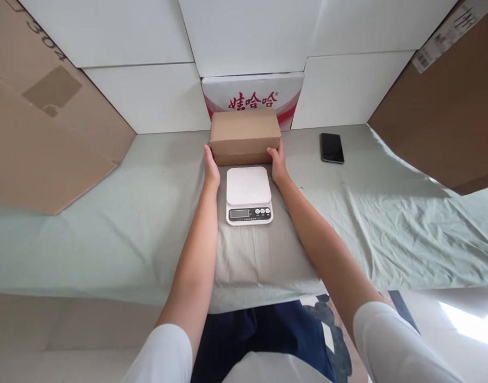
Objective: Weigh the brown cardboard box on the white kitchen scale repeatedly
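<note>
A brown cardboard box (244,139) is between my two hands, in front of a white and red printed carton. My left hand (211,165) presses against the box's left end, palm inward. At the right end, my right hand (279,160) grips the box, its thumb over the front face. Between my forearms lies a white digital kitchen scale (248,186), its platform bare and its display and buttons facing me. Whether the box rests on the cloth or is slightly raised, I cannot tell.
A black phone (332,148) lies to the right on the pale green cloth (156,244). Large cardboard sheets stand at the left (48,138) and right (447,111). Behind are white panels (148,101) and the printed carton (254,88). The cloth's front edge is near my body.
</note>
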`<move>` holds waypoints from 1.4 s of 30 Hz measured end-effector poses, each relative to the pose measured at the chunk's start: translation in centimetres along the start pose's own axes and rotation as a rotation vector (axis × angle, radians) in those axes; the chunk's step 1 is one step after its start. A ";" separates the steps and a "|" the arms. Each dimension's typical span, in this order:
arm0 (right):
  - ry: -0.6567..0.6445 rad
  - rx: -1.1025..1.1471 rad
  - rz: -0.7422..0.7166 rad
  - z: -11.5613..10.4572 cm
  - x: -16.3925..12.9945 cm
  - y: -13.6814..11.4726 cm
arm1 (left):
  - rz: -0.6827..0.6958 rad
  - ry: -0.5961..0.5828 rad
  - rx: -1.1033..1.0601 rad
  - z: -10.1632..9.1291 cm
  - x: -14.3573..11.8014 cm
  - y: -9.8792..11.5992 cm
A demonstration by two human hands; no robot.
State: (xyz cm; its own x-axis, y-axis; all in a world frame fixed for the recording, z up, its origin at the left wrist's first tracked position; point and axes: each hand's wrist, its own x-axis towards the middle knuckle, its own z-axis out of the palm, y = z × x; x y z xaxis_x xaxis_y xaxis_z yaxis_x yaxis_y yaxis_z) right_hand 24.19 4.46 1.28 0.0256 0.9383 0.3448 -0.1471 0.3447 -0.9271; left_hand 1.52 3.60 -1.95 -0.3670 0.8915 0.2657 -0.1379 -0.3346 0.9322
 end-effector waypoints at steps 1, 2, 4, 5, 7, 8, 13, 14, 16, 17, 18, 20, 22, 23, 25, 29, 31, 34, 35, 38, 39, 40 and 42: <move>-0.001 -0.002 0.009 0.0 0.0 0.1 | -0.010 0.020 0.000 0.1 0.0 0.0; 0.002 -0.003 0.018 0.0 -0.1 0.2 | -0.023 0.043 -0.001 0.2 -0.1 0.0; 0.002 -0.002 0.028 0.1 -0.2 0.3 | -0.056 0.059 -0.006 0.6 -0.3 0.3; -0.001 0.000 0.030 0.1 -0.2 0.5 | -0.076 0.059 -0.013 0.8 -0.4 0.5; -0.005 0.010 0.032 -0.1 0.1 0.8 | -0.112 0.064 -0.025 0.7 -0.4 1.2; 0.011 0.020 0.036 -0.3 0.5 0.9 | -0.122 0.077 -0.027 0.3 -0.4 1.7; 0.183 0.079 0.035 -4.7 3.9 1.1 | -0.080 0.174 0.023 -4.9 0.6 5.0; 0.199 0.079 0.040 -6.0 4.7 0.9 | -0.065 0.184 0.030 -6.1 0.7 5.5; 0.251 0.081 0.042 -8.4 5.8 0.5 | -0.037 0.205 0.029 -8.1 0.9 6.2; 0.274 0.090 0.043 -9.4 6.2 0.4 | -0.038 0.210 0.027 -8.7 0.9 6.2; 0.286 0.092 0.042 -10.2 6.5 0.2 | -0.049 0.210 0.026 -8.9 0.9 6.1; 0.295 0.091 0.051 -11.0 6.6 0.1 | -0.092 0.201 0.031 -8.6 1.0 5.6; 0.287 0.083 0.073 -10.8 6.4 0.4 | -0.127 0.168 0.043 -7.4 1.0 4.8; 0.277 0.081 0.089 -10.3 6.2 0.6 | -0.137 0.146 0.047 -6.7 0.9 4.3; 0.242 0.077 0.119 -8.8 5.7 1.2 | -0.149 0.097 0.053 -4.9 0.7 3.4; 0.136 0.078 0.202 -4.7 4.0 2.0 | -0.157 0.009 0.053 -1.8 0.0 2.1; 0.071 0.093 0.203 -2.8 2.9 1.8 | -0.144 -0.036 0.032 -0.8 -0.3 1.8; -0.007 0.110 0.111 -0.9 1.4 1.1 | -0.117 -0.073 0.006 0.1 -0.7 1.8; -0.018 0.111 0.092 -0.5 1.0 0.7 | -0.110 -0.081 0.006 0.2 -0.8 1.9; -0.015 0.099 0.095 -0.1 0.3 0.1 | -0.087 -0.101 0.017 0.3 -1.0 2.0; -0.011 0.091 0.103 -0.1 0.3 0.0 | -0.081 -0.104 0.019 0.2 -1.0 2.0; -0.006 0.084 0.109 -0.2 0.2 0.0 | -0.078 -0.103 0.020 0.2 -1.0 2.0; -0.016 0.068 0.106 -0.3 0.3 0.3 | -0.081 -0.083 0.020 0.1 -0.9 1.7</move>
State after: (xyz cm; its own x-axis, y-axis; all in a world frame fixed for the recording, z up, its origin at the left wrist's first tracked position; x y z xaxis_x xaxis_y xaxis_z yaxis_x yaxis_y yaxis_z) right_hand 24.46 4.86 1.02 -0.0092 0.9687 0.2479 -0.2150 0.2402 -0.9466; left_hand 1.68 2.25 -0.54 -0.2779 0.9378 0.2079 -0.1452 -0.2550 0.9560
